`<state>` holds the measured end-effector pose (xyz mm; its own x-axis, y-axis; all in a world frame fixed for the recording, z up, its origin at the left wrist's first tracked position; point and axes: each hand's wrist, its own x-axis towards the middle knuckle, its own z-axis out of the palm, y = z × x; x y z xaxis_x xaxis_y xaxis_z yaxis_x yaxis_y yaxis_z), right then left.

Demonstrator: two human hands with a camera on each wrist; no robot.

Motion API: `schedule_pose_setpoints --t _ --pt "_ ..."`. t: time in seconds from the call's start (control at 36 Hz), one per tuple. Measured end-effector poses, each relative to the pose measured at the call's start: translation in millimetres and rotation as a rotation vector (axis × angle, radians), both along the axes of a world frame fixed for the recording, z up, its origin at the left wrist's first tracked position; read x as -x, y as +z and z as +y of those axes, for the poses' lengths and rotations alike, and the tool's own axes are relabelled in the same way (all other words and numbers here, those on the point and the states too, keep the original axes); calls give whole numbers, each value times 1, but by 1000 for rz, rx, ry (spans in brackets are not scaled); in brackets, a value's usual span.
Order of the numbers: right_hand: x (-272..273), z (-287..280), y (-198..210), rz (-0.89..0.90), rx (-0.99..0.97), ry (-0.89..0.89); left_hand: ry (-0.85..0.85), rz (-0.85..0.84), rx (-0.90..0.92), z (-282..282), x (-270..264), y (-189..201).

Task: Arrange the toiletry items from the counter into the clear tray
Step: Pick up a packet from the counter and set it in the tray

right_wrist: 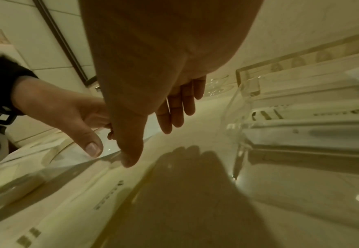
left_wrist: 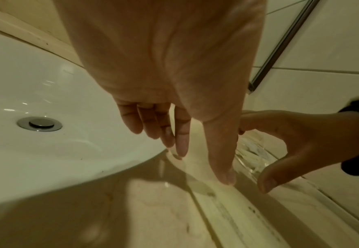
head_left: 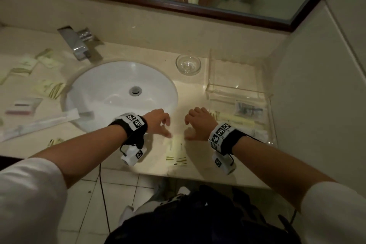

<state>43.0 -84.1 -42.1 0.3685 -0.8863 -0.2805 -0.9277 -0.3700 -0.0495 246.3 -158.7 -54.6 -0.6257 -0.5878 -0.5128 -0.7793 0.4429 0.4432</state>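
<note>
Left hand (head_left: 158, 120) hovers, fingers loosely spread, holding nothing. Between the two thumbs on the counter (head_left: 126, 164): flat pale-yellow sachet (head_left: 176, 150), green stripes at its near end. Right hand (head_left: 198, 121) likewise relaxed, empty. Just right of it: clear tray (head_left: 237, 87), packets already inside.

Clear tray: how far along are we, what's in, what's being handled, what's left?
Done: the clear tray by the right wall already holds a few packets. In hand: nothing gripped; the left hand and right hand hover, fingers relaxed, over a pale sachet at the counter edge. Left: that sachet and the scattered packets left of the sink.
</note>
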Motion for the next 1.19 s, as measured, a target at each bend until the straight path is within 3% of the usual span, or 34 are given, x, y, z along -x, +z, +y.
schedule_pose_setpoints --t 0.22,0.56,0.75,0.94,1.08,1.19 --pt "-17 5 -14 86 -57 56 -35 -28 41 17 -1 -9" --pt "-30 10 -21 75 -104 -11 -100 -84 159 30 4 -16" --pt "-33 13 -22 38 -172 -85 -120 -78 127 34 6 -19" --pt "-36 14 -16 36 -253 -40 -126 -61 16 35 9 -16" --pt "-32 9 -5 -181 -364 -184 -17 67 -66 26 7 -3" --pt "-15 6 10 -411 -292 -319 112 189 -120 15 14 11"
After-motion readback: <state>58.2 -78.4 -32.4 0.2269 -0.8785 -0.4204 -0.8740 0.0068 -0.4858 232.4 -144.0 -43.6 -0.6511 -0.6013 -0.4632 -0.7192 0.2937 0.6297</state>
